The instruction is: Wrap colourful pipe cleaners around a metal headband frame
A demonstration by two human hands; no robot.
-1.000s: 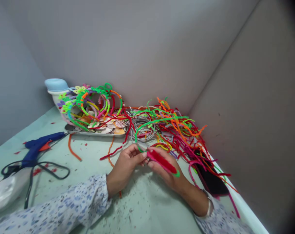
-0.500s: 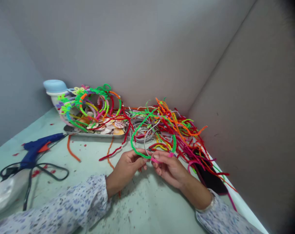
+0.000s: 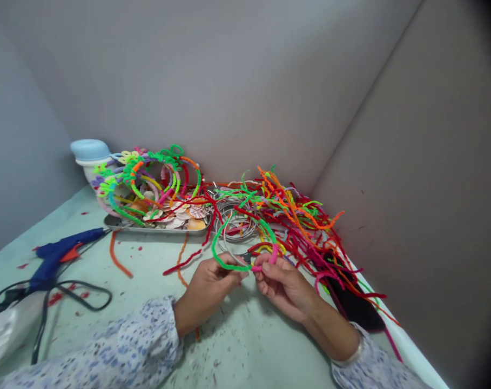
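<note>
My left hand and my right hand meet over the pale green table, fingers pinched together. Between them they hold a green pipe cleaner bent into a hoop that rises from the fingertips. My right hand also pinches a short pink pipe cleaner end. Just behind the hands lies a heap of loose pipe cleaners in red, orange, green and pink, and a stack of grey rings.
A metal tray with shells and finished coloured hoops sits at the back left, beside a white jar with a blue lid. A blue glue gun with a black cord lies left. Grey walls close in behind and right.
My right hand no longer holds the red-handled tool seen a second ago. The green pipe cleaner has been curled into a fuller hoop between both hands. The view has tipped slightly.
</note>
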